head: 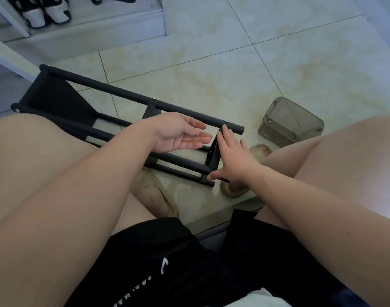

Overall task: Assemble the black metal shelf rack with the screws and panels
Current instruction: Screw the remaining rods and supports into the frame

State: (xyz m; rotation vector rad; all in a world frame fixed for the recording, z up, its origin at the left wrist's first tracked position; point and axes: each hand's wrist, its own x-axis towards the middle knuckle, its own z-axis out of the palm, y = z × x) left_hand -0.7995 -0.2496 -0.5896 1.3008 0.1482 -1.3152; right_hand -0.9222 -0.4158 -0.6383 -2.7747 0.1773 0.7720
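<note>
Black metal rack [132,96] lies on tile floor [211,63]. Right hand [236,162] pressed flat, fingers straight, against its end panel [212,155]; left hand [178,134] hovers palm-up, fingers relaxed.

Here are one black rack [132,95] with three flat panels [56,100] set across it, two hands, namely a left hand [180,134] and a right hand [234,158], one smoky clear box [289,122], two tan slippers [154,196] and two black-and-white shoes [56,12].
</note>
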